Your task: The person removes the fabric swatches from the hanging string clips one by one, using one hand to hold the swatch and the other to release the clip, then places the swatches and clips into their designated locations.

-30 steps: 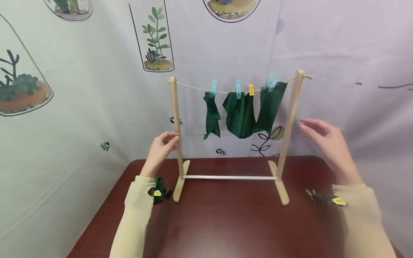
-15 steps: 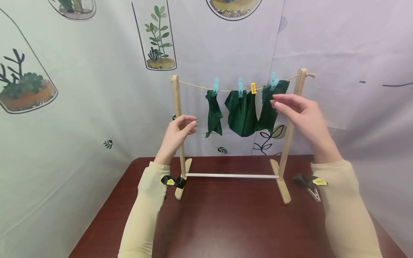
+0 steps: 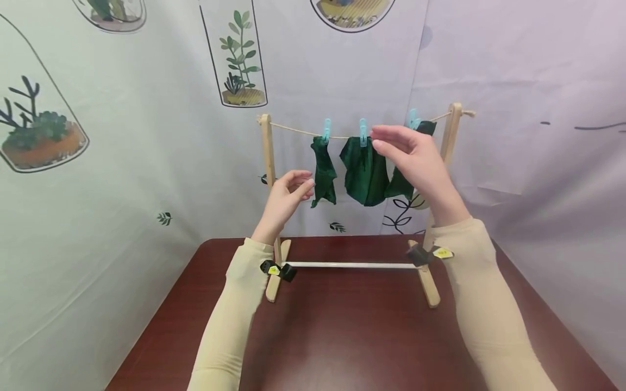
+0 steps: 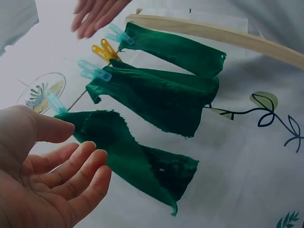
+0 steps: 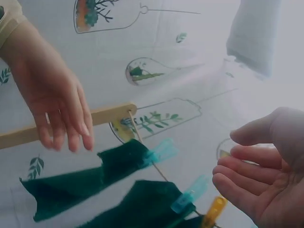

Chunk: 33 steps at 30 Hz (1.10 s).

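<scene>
Three green cloths hang by clothespins from a string on a small wooden rack (image 3: 268, 155). My left hand (image 3: 286, 201), fingers loosely bent and holding nothing, is beside the left cloth (image 3: 323, 174); whether it touches is unclear. My right hand (image 3: 413, 157) is raised before the right cloth (image 3: 402, 187), thumb and fingers apart with nothing between them. A yellow clothespin (image 5: 214, 211) lies just below its fingers in the right wrist view; the hand hides it in the head view. Blue clothespins (image 3: 363, 133) grip the cloths, including the middle cloth (image 3: 362, 176).
The rack's wooden feet (image 3: 428, 288) stand on a dark red-brown table (image 3: 342, 326), joined by a white rod (image 3: 349, 265). Behind it hangs a pale backdrop (image 3: 146, 136) printed with plants. A black wrist camera (image 3: 279, 270) is strapped to each sleeve.
My right hand has moved left from beyond the right post to the yellow clothespin. My left hand has moved right and up from the left post toward the left cloth.
</scene>
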Tool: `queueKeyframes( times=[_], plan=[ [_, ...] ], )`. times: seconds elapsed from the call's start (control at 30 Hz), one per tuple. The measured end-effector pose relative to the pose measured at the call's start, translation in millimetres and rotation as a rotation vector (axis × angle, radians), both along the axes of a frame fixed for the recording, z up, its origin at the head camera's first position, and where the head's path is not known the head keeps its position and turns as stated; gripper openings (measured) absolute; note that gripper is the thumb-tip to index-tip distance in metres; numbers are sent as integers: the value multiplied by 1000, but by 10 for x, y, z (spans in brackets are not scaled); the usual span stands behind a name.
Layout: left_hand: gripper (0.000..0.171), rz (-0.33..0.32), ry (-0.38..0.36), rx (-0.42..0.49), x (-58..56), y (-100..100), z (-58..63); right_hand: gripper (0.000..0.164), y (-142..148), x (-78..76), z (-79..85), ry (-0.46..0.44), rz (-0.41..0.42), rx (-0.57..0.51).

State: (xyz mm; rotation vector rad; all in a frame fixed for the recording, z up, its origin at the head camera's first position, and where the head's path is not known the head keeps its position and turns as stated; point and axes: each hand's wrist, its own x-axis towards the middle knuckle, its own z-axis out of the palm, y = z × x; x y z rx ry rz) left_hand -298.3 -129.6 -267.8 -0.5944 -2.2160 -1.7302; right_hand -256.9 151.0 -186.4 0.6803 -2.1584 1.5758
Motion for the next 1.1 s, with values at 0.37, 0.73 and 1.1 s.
queueKeyframes(
  times=[0.37,0.73,1.1],
  plan=[
    [36,14,-16,86,-133,179,39,46,-274,-343,98,4,27,60],
    [32,-37,-119,207,-227,280,89,52,-461,-584,187,-39,-63,235],
    [15,-24,-92,247,-193,344,138,59,-609,-699,271,-115,-41,247]
  ],
)
